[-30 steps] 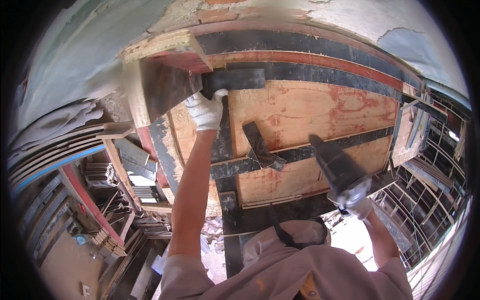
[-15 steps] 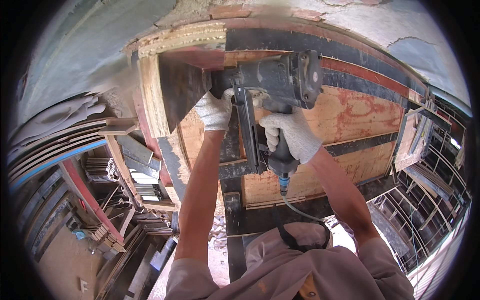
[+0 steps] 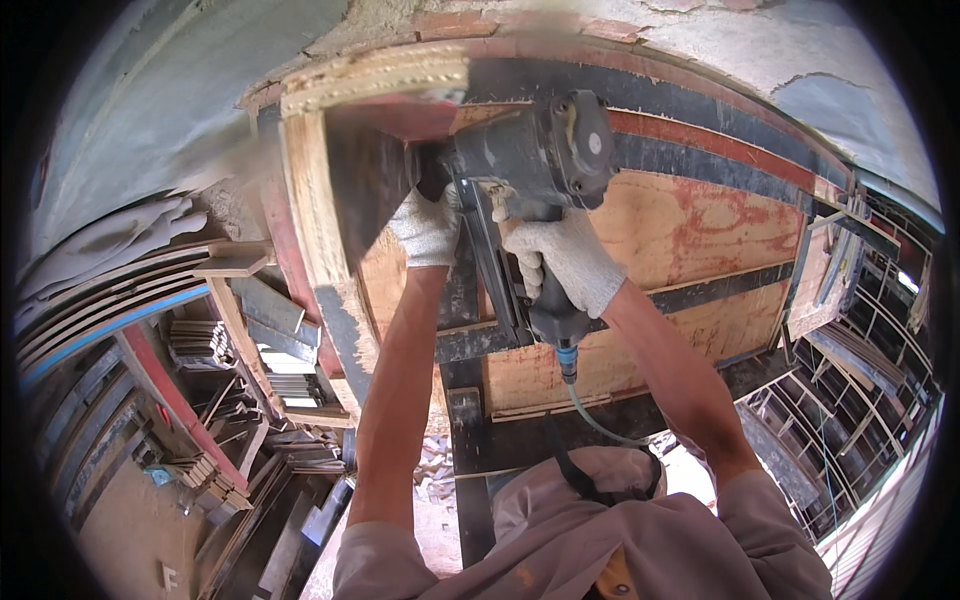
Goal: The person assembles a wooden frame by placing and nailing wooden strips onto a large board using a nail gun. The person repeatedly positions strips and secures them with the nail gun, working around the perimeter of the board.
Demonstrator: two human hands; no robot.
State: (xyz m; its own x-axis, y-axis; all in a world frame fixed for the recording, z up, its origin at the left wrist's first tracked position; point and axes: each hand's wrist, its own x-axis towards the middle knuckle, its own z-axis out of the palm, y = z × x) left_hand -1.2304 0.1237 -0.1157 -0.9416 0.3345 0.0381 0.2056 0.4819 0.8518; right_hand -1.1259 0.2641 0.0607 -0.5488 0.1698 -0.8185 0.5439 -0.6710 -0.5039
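Note:
My right hand (image 3: 562, 255), in a pale knit glove, is wrapped round the handle of a dark nail gun (image 3: 510, 150). The gun lies crosswise, its nose pointing left at the inner face of a dark-faced plywood piece (image 3: 375, 180) at the panel's left corner. Its long magazine slants down between my hands, and a hose with a blue fitting (image 3: 567, 362) leaves the handle. My left hand (image 3: 427, 228), gloved too, is closed just below the nose, beside the plywood piece; its fingertips are hidden. Behind both hands stretches a plywood panel (image 3: 690, 225) with dark battens.
A cracked wall (image 3: 700, 40) runs along the far side. At left are stacked boards (image 3: 120, 290) and a red-edged timber (image 3: 185, 410). Scrap timber (image 3: 300, 450) lies below them. Metal racks (image 3: 850, 400) stand at right. The hose (image 3: 600, 425) trails towards my body.
The nail gun has shifted left and tilted slightly, its nose closer to the plywood piece. My right hand moved left with it, while my left hand stayed nearly in place. The plywood corner shifted slightly.

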